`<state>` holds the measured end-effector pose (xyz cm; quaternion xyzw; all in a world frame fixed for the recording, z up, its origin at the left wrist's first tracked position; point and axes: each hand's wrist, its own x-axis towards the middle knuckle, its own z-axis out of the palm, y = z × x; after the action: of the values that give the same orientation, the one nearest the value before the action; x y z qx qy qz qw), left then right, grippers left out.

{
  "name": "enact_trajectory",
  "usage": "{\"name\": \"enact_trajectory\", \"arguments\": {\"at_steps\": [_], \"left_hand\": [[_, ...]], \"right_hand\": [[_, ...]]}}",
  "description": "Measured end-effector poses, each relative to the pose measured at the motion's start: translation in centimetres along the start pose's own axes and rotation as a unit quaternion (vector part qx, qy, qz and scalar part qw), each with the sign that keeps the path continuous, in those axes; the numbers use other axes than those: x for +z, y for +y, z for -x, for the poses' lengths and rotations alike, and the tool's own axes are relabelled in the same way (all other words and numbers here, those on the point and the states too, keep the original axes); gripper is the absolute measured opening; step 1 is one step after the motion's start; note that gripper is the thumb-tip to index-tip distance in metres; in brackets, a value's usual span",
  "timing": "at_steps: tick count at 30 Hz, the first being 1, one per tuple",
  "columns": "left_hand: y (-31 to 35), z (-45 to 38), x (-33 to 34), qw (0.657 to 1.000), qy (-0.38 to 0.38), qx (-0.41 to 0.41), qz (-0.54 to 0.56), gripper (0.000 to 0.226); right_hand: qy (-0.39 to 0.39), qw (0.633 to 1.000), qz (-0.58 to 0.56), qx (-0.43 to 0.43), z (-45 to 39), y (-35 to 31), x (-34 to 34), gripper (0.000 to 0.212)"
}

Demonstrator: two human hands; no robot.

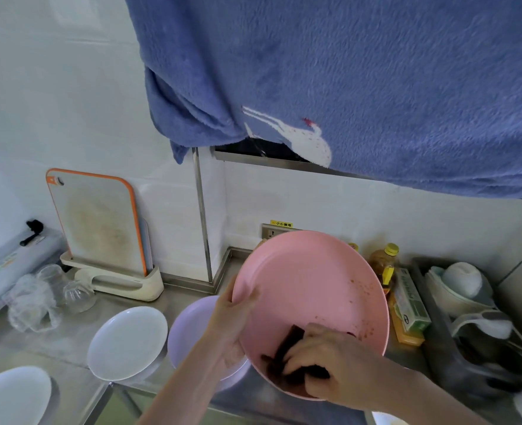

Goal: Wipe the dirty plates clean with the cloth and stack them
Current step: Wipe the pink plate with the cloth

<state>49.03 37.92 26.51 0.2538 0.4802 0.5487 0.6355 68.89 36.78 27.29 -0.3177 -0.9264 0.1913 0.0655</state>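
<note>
My left hand (233, 320) grips the left rim of a pink plate (309, 289), holding it tilted up above the counter. Reddish specks dot the plate's right side. My right hand (333, 363) presses a dark brown cloth (290, 342) against the plate's lower inner surface. Under the pink plate a lilac plate (192, 326) rests on the steel counter. To its left lies a white plate (128, 342), and another white plate (11, 397) sits at the bottom left corner.
A blue towel (345, 81) hangs across the top. A cutting board (97, 222) stands in a holder at the back left, with clear glasses (54, 292) near it. Oil bottles (382, 265) and a box (410, 299) stand right of the plate; a dish rack (468, 302) fills the far right.
</note>
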Motion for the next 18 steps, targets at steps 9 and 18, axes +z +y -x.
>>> {"name": "enact_trajectory", "arguments": {"at_steps": [9, 18], "left_hand": [[0.6, -1.1, 2.1, 0.995, 0.059, 0.060, -0.059, 0.037], [2.7, -1.6, -0.4, 0.990, 0.069, 0.032, -0.123, 0.044]], "right_hand": [[0.224, 0.973, 0.042, 0.033, -1.6, -3.2, 3.1, 0.040], [0.132, 0.965, 0.228, 0.012, 4.2, 4.8, 0.5, 0.030]]}}
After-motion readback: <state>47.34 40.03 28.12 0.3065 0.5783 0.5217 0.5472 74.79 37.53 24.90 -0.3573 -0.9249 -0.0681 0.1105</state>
